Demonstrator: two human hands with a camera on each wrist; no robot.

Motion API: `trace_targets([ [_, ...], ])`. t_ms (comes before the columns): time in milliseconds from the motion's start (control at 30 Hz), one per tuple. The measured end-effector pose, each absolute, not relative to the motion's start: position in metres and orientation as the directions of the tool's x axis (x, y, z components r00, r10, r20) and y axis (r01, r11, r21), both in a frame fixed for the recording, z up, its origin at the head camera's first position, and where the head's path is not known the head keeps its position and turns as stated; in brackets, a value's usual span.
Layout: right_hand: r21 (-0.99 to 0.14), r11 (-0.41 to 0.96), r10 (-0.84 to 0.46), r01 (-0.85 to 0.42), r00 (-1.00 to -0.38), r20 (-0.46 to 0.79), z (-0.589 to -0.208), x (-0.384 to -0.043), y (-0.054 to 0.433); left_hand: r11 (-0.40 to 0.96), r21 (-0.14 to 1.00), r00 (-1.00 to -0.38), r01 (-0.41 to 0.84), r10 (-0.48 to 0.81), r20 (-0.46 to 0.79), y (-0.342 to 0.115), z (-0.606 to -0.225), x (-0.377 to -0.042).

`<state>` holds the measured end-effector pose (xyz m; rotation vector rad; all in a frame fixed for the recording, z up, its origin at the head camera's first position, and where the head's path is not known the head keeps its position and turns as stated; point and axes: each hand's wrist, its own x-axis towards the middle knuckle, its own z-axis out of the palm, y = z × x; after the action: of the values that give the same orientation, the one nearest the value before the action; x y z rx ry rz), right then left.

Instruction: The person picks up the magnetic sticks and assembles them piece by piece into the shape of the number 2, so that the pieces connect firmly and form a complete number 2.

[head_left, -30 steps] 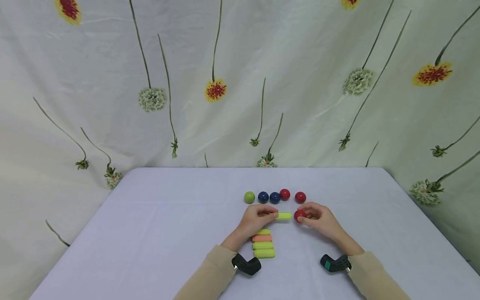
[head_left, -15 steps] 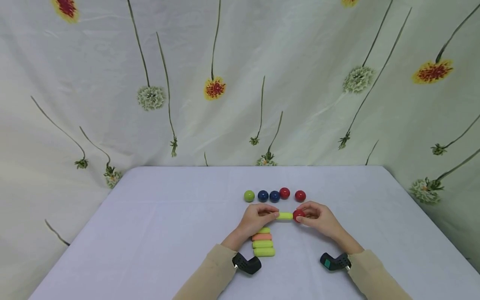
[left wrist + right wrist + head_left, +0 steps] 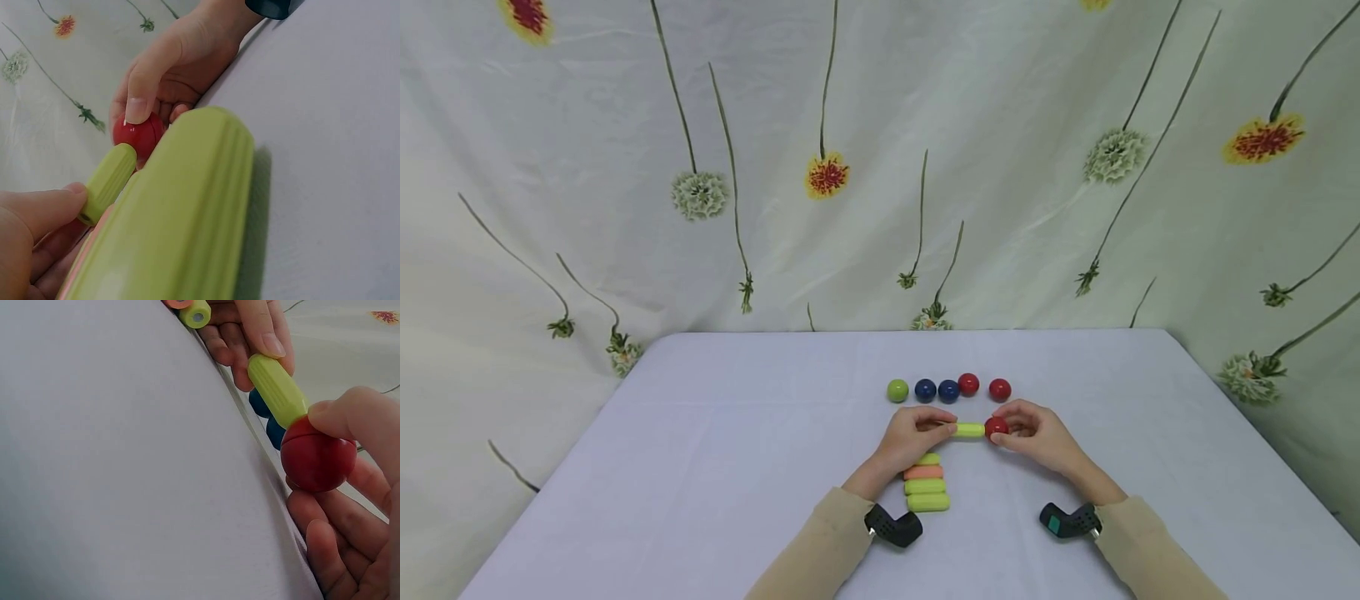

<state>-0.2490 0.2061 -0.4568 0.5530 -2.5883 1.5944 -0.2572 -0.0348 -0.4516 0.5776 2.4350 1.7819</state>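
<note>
My left hand [image 3: 912,435] pinches one end of a yellow-green ribbed rod [image 3: 970,430] between thumb and fingers. The rod's other end touches a red ball [image 3: 996,428], which my right hand [image 3: 1037,433] holds between thumb and fingers. In the right wrist view the rod [image 3: 278,390] meets the red ball [image 3: 317,455] end-on, with the right thumb near the joint. The left wrist view shows the same contact, and a large yellow-green rod [image 3: 181,206] fills its foreground.
Beyond the hands a green ball [image 3: 897,391], two blue balls [image 3: 926,391] and two more red balls [image 3: 999,390] lie in a loose row. Below the left hand, several rods [image 3: 928,502] lie stacked side by side, one of them orange [image 3: 923,472]. A white cloth [image 3: 737,467] covers the table.
The right hand has brought the red ball left against the end of the yellow-green rod, where a gap showed a second ago. The left hand has kept its pinch on the rod.
</note>
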Motion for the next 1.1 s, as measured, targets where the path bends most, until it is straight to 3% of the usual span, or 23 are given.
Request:
trace_targets([
  [433, -0.804, 0.461, -0.257, -0.376, -0.924, 0.284, -0.4553, -0.2479, 0.2061, 0.238, 0.94, -0.931, 0.246, 0.329, 0.161, -0.0338, -0.4507, -0.2565],
  [1100, -0.766, 0.537, -0.2, -0.352, -0.936, 0.289, -0.4573, -0.2477, 0.2059, 0.277, 0.922, -0.93, 0.272, 0.321, 0.178, -0.0337, -0.4533, -0.2575],
])
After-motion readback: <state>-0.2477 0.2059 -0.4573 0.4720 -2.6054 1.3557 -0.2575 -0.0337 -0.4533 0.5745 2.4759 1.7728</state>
